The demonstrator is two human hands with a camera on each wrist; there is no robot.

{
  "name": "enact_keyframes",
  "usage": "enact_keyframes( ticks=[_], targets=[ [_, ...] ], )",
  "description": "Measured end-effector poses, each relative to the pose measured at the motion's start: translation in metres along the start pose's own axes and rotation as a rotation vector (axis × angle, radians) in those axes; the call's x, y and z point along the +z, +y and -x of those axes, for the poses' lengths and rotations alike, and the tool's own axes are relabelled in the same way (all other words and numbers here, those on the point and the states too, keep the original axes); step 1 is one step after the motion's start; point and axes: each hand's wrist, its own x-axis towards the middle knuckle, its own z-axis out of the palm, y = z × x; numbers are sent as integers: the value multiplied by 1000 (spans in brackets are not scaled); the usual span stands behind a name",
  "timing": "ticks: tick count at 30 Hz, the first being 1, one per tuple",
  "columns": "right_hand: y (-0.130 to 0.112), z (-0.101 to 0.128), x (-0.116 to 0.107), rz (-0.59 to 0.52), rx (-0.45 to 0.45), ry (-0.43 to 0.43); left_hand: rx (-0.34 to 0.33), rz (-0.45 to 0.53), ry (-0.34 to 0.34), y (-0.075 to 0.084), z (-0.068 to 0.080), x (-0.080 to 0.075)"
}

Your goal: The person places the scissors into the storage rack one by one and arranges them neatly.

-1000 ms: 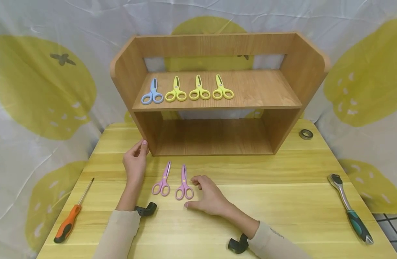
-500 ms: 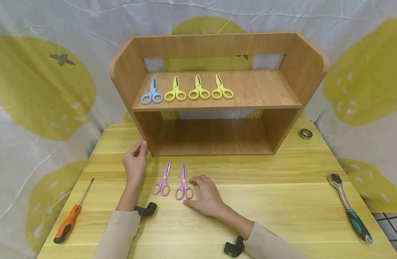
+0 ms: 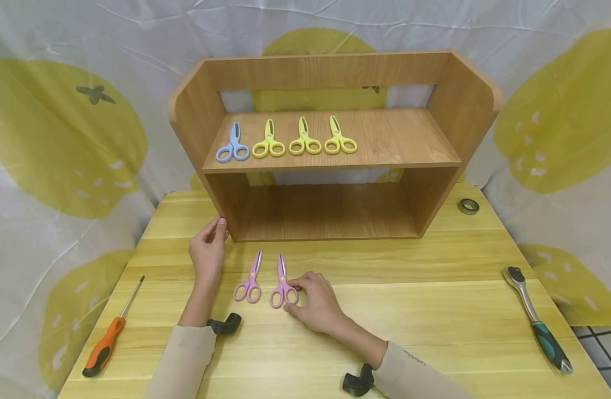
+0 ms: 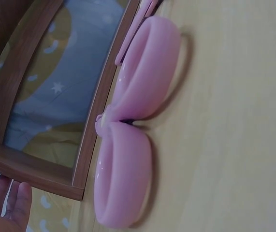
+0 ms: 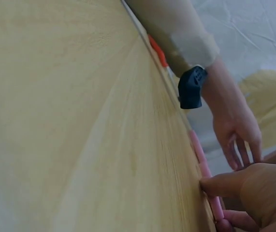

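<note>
My left hand [image 3: 208,252] rests at the front left edge of the wooden shelf [image 3: 330,164]; its fingers touch the side panel. In the left wrist view some of its fingers [image 4: 21,205] show beside the panel. My right hand [image 3: 317,302] pinches the right loop of a pair of pink scissors [image 3: 281,277] between thumb and fingers, low over the table. A second pair of pink scissors [image 3: 250,280] lies to its left, blades toward the shelf. On the upper shelf lie blue scissors [image 3: 233,145] and, to their right, a row of yellow scissors [image 3: 304,138].
An orange-handled screwdriver [image 3: 108,338] lies at the table's left side. At the right are a ratchet wrench [image 3: 537,321] with a green grip and a dark ring [image 3: 468,206]. The yellow wooden table [image 3: 435,310] stretches in front of the shelf. A lemon-print cloth hangs behind.
My right hand has moved slightly left and closed its thumb and fingers on the right pink scissors, which have turned a little. My left hand has stayed at the shelf edge.
</note>
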Motion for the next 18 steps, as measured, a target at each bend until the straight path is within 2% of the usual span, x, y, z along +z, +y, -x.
enact_keyframes(
  ticks=[7, 18],
  targets=[
    [1, -2, -4, -32, -1, -11, 8, 14, 1, -1, 0, 0],
    [2, -8, -15, -214, 16, -26, 29, -11, 15, -4, -2, 0]
  ],
)
